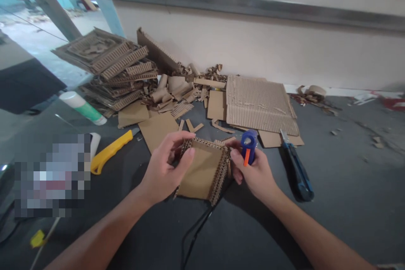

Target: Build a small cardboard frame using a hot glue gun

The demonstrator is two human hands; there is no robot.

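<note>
A square cardboard piece (202,171) with raised corrugated strips along its edges is held up in front of me. My left hand (167,166) is closed on its left side, thumb on the inner face and fingers behind. In my right hand (253,173) is a blue glue gun (249,141) with an orange trigger, and a black cord (202,228) runs below. The right fingers are at the piece's right corrugated edge; the gun's nozzle is hidden from me.
Stacked corrugated frames (117,57) lean at the back left beside cardboard scraps (177,88). A corrugated sheet (259,103) lies behind. There are a yellow cutter (112,152), a blue-black utility knife (297,166), a white-green tube (82,107) and a blurred-out object (53,177).
</note>
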